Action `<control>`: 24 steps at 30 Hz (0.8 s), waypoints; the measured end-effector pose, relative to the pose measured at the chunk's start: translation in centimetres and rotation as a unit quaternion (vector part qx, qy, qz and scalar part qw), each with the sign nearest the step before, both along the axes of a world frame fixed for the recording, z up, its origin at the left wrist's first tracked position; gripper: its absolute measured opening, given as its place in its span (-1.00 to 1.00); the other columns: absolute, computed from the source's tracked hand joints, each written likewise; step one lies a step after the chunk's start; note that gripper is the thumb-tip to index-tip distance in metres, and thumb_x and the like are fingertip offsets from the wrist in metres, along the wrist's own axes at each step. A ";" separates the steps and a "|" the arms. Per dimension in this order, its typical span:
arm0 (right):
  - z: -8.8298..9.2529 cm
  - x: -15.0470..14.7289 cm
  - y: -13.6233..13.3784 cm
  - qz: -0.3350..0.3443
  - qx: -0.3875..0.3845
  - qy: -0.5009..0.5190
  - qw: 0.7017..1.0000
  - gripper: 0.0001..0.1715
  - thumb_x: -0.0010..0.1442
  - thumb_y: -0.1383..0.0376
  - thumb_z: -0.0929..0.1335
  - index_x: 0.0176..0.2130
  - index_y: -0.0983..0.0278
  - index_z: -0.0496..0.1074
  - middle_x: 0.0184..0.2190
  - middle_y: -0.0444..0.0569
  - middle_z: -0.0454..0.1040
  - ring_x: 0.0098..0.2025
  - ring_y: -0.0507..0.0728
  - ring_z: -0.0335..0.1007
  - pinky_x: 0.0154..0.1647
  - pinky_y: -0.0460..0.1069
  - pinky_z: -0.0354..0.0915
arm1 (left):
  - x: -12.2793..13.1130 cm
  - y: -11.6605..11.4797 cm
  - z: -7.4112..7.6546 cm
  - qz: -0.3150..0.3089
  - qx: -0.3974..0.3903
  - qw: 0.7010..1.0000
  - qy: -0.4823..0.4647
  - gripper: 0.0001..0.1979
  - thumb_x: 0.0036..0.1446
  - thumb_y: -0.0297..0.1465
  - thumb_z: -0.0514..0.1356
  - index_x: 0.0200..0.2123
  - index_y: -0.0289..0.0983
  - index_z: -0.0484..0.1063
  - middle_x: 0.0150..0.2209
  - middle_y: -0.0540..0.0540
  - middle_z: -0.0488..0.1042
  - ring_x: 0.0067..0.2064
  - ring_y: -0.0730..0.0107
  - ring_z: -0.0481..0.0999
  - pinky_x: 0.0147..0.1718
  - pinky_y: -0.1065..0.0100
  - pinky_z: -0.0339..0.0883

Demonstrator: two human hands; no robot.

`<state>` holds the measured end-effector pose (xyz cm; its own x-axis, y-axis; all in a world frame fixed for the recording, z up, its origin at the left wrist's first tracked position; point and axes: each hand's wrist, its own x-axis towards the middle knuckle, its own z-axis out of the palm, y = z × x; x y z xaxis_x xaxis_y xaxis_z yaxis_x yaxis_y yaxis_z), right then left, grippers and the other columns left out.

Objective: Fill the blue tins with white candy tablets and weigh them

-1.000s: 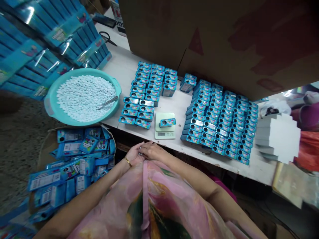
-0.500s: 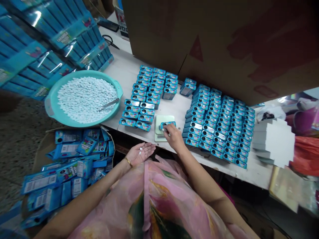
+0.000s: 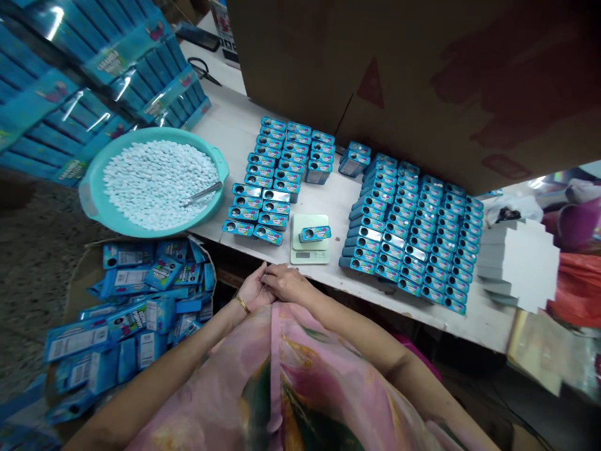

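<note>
My left hand [image 3: 250, 292] is cupped palm up at the table's front edge. My right hand [image 3: 287, 283] lies over it, its fingers bent together into the palm. The white candies seen in that palm a moment ago are now hidden under the right fingers. Just beyond my hands, a blue candy tin [image 3: 315, 233] with a dark round hole in its top sits on a small pale green scale [image 3: 310, 257]. To the left is a teal basin [image 3: 87, 197] of white oval candies [image 3: 157, 181], with a metal scoop [image 3: 203, 193] stuck in them.
Blue tins stand in rows left [image 3: 270, 169] and right [image 3: 408, 232] of the scale. A cardboard box [image 3: 75, 275] of loose blue packs is below the basin. A large brown carton [image 3: 328, 62] walls the back. Scissors [image 3: 203, 71] and white card [image 3: 521, 263] lie farther off.
My right hand has left the tin on the scale and moved down and left onto my left palm. The left fingers, flat before, are now curled up against it.
</note>
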<state>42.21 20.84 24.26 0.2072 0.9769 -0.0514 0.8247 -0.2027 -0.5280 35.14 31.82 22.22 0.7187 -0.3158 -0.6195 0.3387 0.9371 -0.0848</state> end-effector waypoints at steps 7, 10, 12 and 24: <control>-0.6 0.1 0.7 0.031 0.025 -0.034 0.999 -0.84 0.18 0.39 0.19 -0.27 0.29 0.34 -0.22 0.00 0.33 -0.24 0.06 0.26 -0.27 -0.05 0.22 | -0.5 0.1 0.2 -0.011 0.007 1.000 -0.010 -0.48 0.14 -0.18 -0.05 0.10 -0.35 0.15 -0.08 -0.28 0.40 -0.05 0.15 0.40 -0.05 0.16 0.21; -0.7 -0.3 0.9 0.025 0.040 -0.032 0.998 -0.85 0.15 0.41 0.21 -0.27 0.31 0.33 -0.26 -0.01 0.35 -0.26 0.08 0.26 -0.28 -0.04 0.23 | -0.4 0.2 0.2 -0.018 0.002 1.000 -0.008 -0.47 0.12 -0.14 -0.05 0.07 -0.34 0.20 -0.11 -0.27 0.42 -0.06 0.14 0.41 -0.07 0.14 0.23; -0.7 -0.2 0.8 0.007 0.050 -0.026 0.998 -0.86 0.13 0.40 0.23 -0.28 0.32 0.34 -0.28 0.00 0.36 -0.26 0.10 0.26 -0.29 -0.04 0.25 | -0.3 0.3 0.2 -0.020 0.000 1.000 -0.012 -0.50 0.13 -0.14 -0.06 0.02 -0.35 0.25 -0.15 -0.26 0.44 -0.08 0.15 0.42 -0.08 0.14 0.24; 1.2 9.5 -3.1 -0.300 0.161 0.056 0.939 -0.80 0.13 0.36 0.23 -0.25 0.25 0.41 -0.29 0.00 0.35 -0.20 0.07 0.30 -0.18 -0.03 0.28 | 0.7 0.7 0.4 0.001 0.052 0.999 -0.012 -0.52 0.14 -0.18 -0.06 -0.02 -0.43 0.27 -0.09 -0.39 0.40 -0.02 0.08 0.37 -0.08 0.12 0.24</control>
<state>51.71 17.77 25.46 0.7355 0.6555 0.1716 0.5490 -0.4281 -0.7179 35.83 32.49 22.63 0.7342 -0.2494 -0.6314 0.3380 0.9409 0.0213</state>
